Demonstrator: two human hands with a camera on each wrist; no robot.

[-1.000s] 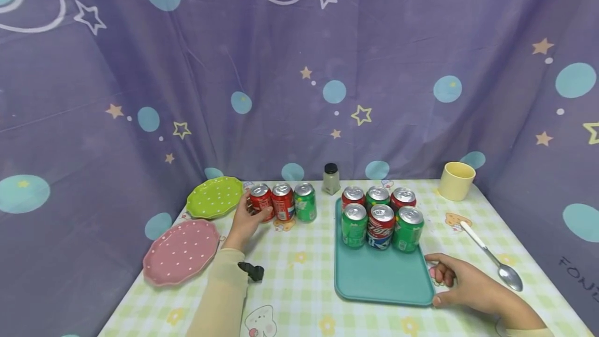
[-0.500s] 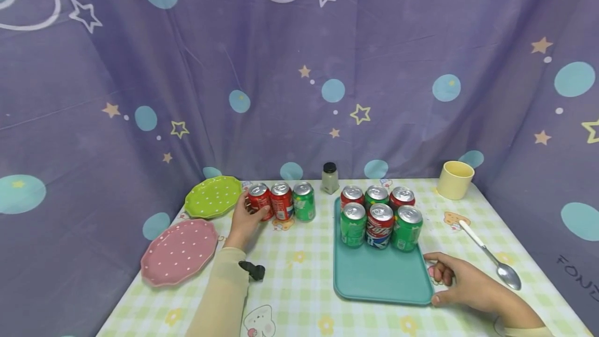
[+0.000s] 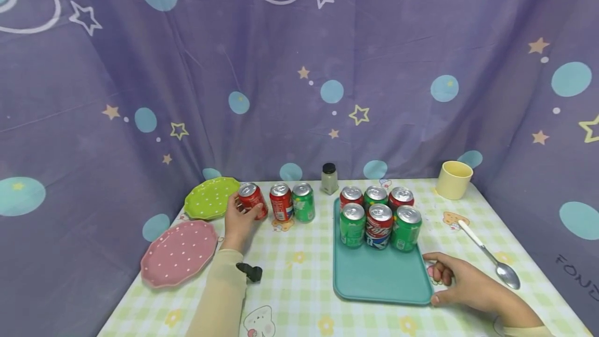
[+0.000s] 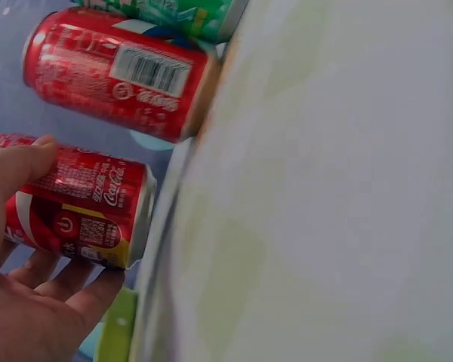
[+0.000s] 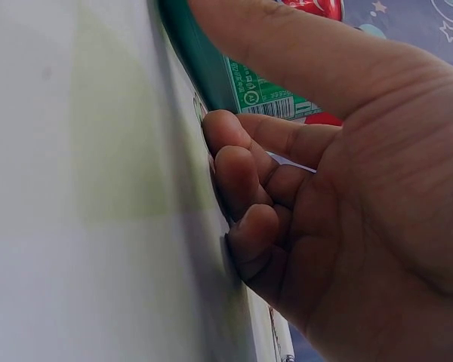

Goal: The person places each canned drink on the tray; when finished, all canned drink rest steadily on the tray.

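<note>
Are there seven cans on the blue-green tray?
No, the tray holds six cans, three in the back row and three in front; three more stand off it.

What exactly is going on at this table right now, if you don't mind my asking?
A person sits at a checked table. The left hand grips a red can at the end of a row of three and tilts it away from its neighbours. The right hand rests against the near right corner of a teal tray, which holds six upright cans at its far end.

Six cans (image 3: 380, 216) stand on the tray (image 3: 379, 280), plates (image 3: 180, 251) far left.
</note>
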